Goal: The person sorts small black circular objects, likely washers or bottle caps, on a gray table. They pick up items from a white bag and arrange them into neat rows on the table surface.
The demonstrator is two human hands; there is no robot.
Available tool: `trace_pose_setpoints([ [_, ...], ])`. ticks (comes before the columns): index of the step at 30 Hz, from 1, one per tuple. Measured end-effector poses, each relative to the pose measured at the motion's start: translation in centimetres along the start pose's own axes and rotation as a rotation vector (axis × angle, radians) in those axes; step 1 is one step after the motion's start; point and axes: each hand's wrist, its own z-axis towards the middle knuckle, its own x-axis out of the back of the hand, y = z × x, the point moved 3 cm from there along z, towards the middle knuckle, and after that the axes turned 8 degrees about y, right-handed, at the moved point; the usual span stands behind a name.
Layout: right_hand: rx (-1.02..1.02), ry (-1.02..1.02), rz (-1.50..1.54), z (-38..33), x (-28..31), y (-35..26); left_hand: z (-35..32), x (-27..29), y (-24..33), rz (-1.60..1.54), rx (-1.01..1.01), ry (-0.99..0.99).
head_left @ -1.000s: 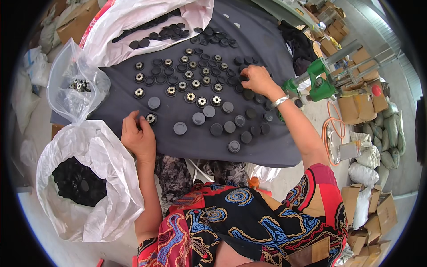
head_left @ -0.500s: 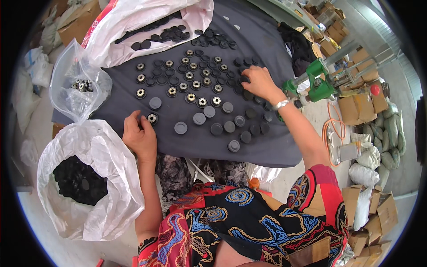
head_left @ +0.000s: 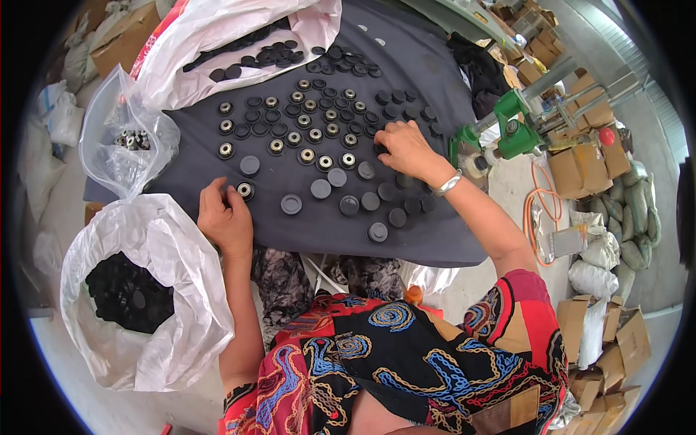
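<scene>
The left hand (head_left: 226,221) rests at the near edge of the dark worktop (head_left: 435,239), at about 8 o'clock on it, its fingers curled loosely beside a black disc with a metal centre (head_left: 245,191) that lies just at its fingertips; whether the grip actually pinches that disc cannot be told. The right hand (head_left: 406,148) lies at about 3 o'clock on the worktop, fingers bent down onto the caps (head_left: 366,170) there, touching them, grip not closed round any one that shows; a bracelet (head_left: 447,184) circles its wrist. Rows of discs and plain dark caps fill the cloth between the hands and beyond toward 12 o'clock. A white bag of black parts (head_left: 134,290) stands open at 7 o'clock, beside the left forearm. A clear bag (head_left: 127,148) sits at 9 o'clock, and a green tool (head_left: 511,130) just beyond the right wrist at 3 o'clock.
</scene>
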Motion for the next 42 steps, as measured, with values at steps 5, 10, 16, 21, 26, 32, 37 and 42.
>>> trace_pose_setpoints([
  [5, 0.000, -0.054, -0.003, 0.3, -0.1, -0.1, -0.1, 0.0, 0.0, -0.005, 0.011, -0.002],
  [10, 0.000, 0.008, 0.032, 0.5, 1.0, -1.1, -0.1, 0.0, 0.0, 0.015, 0.008, 0.001],
  [16, -0.088, 0.163, 0.374, -0.6, -0.2, -0.4, 0.0, 0.0, 0.2, -0.014, 0.002, 0.020],
  [21, -0.023, 0.027, 0.133, -1.0, 1.6, -0.9, -0.1, 0.1, 0.3, -0.008, -0.003, 0.021],
  [26, 0.097, -0.133, -0.066, -0.4, 1.3, -0.9, -0.2, 0.0, 0.2, -0.024, 0.009, 0.021],
  [32, -0.017, -0.039, 0.280, 0.8, 2.4, -1.6, -0.1, 0.1, 0.2, -0.025, 0.001, 0.019],
  [37, -0.092, -0.185, 0.378, 2.2, 2.6, -4.6, -0.2, 0.0, 0.2, -0.026, 0.004, 0.031],
  [42, -0.065, -0.204, 0.269, 2.7, 1.3, -5.1, -0.2, 0.2, 0.6, -0.016, -0.003, 0.019],
])
